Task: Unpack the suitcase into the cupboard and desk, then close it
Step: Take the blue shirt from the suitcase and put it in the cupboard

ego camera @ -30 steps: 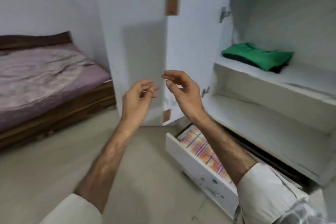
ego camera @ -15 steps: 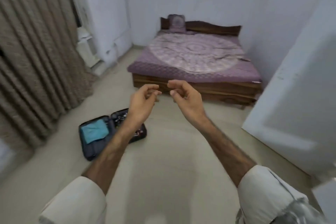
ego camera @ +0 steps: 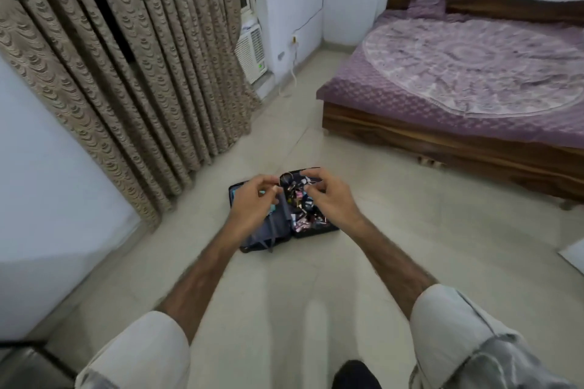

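- The suitcase lies splayed open on the floor between curtain and bed, its hinge running away from the person.
- Left hand and right hand hang above it with loosely curled fingers, grasping nothing.
- They hide much of both halves; the right half's small clutter is too jumbled to identify.

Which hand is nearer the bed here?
Right. The right hand is raised on the side toward the bed; the left hand is beside it, farther off, toward the curtain. Neither touches the bed.
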